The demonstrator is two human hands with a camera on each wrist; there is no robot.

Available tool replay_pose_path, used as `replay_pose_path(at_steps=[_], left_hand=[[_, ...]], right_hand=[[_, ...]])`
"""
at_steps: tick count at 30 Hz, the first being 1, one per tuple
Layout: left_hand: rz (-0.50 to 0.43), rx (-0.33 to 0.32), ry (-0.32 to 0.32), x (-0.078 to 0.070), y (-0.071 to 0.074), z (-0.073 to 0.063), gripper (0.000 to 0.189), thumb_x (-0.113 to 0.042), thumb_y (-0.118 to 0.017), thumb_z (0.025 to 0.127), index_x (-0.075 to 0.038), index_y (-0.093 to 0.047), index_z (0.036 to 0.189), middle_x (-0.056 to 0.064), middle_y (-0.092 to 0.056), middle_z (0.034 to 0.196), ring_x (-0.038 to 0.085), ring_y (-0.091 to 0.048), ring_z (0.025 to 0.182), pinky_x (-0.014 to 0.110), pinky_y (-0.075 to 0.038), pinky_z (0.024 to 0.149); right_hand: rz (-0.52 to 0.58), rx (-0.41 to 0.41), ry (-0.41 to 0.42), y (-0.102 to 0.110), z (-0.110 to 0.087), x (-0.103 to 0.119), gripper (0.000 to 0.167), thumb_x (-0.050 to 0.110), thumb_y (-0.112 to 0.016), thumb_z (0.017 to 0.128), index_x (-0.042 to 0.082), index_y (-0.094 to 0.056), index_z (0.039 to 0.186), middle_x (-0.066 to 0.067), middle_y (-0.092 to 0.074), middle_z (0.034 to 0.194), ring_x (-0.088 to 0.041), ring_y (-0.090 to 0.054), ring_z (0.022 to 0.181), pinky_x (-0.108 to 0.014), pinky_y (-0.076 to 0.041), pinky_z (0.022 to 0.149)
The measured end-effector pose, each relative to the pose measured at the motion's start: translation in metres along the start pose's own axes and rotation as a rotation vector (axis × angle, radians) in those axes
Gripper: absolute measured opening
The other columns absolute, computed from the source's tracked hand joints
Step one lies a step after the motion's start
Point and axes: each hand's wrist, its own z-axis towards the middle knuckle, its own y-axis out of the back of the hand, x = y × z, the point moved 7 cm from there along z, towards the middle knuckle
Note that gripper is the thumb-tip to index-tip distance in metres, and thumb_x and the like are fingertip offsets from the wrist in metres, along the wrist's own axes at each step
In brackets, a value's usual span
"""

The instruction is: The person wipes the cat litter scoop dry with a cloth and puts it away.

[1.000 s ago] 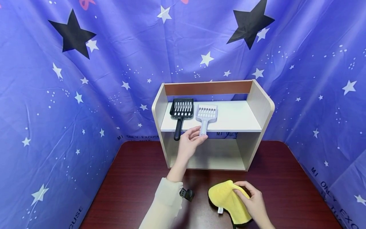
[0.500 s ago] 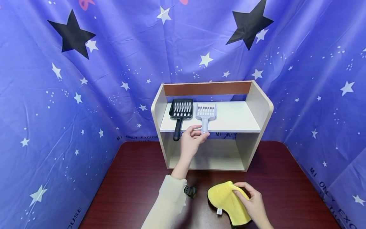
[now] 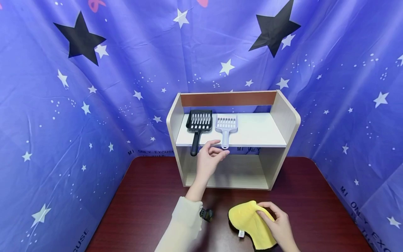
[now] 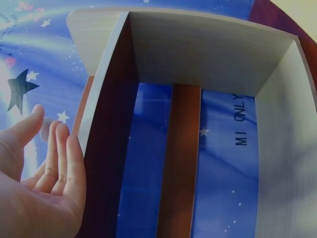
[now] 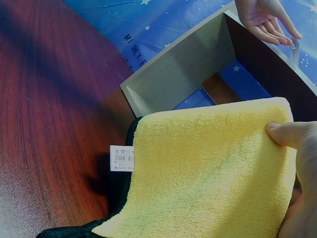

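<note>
On the white upper shelf lies a pale lavender slotted litter scoop (image 3: 225,137), its handle end jutting past the front edge. My left hand (image 3: 207,161) is right at that handle end, thumb and fingers spread apart with nothing gripped between them; the left wrist view shows the same gap between thumb and fingertips (image 4: 60,130). A black slotted litter scoop (image 3: 196,140) lies to the left, its handle also overhanging. Down at the front right, my right hand (image 3: 281,225) pinches a yellow plush cloth (image 3: 250,218) with dark edging and a white tag (image 5: 122,158).
A light wooden two-tier shelf unit (image 3: 288,122) stands at the back of the dark red table (image 3: 145,206), with an open lower compartment. Blue star-patterned curtain (image 3: 135,63) surrounds the table. A black device (image 3: 206,214) sits at my left wrist.
My left hand has let go of the lavender scoop's handle and its fingers have parted from it. The scoop now lies on the shelf. My right hand and the cloth stay put.
</note>
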Motion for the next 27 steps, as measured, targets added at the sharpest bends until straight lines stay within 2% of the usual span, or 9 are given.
replay_pose_path(at_steps=[13,17,23,27], left_hand=[[0.03,0.05,0.02,0.007,0.016,-0.017,0.046,-0.013,-0.081,0.082,-0.003,-0.064,0.123,0.023,-0.075,0.091,0.002,-0.065,0.066,0.016,-0.055,0.064],[0.034,0.062,0.034,0.018,0.021,-0.024,0.044,-0.012,-0.081,0.082,-0.001,-0.065,0.121,0.023,-0.075,0.09,0.001,-0.065,0.065,0.016,-0.054,0.064],[0.056,0.056,0.092,0.037,0.032,-0.035,0.04,-0.014,-0.081,0.082,-0.005,-0.067,0.119,0.02,-0.075,0.088,0.002,-0.065,0.065,0.017,-0.053,0.064],[0.044,0.054,0.109,0.046,0.037,-0.041,0.039,-0.012,-0.08,0.082,-0.003,-0.066,0.118,0.023,-0.074,0.088,0.003,-0.064,0.065,0.016,-0.053,0.065]], right_hand=[[0.012,-0.01,0.024,0.002,0.0,0.002,0.024,-0.005,-0.076,0.081,0.009,-0.072,0.1,0.014,-0.072,0.096,0.01,-0.062,0.089,-0.01,-0.052,0.068],[0.016,-0.014,0.026,0.003,0.001,0.003,0.024,-0.006,-0.076,0.081,0.009,-0.072,0.099,0.015,-0.072,0.095,0.01,-0.062,0.09,-0.009,-0.051,0.07],[-0.004,-0.019,0.029,0.005,0.001,0.003,0.025,-0.005,-0.077,0.08,0.01,-0.073,0.1,0.015,-0.072,0.096,0.011,-0.062,0.091,-0.008,-0.05,0.071],[-0.005,-0.021,0.031,0.007,0.001,0.001,0.026,-0.006,-0.077,0.08,0.009,-0.072,0.1,0.016,-0.072,0.096,0.011,-0.062,0.09,-0.008,-0.051,0.07]])
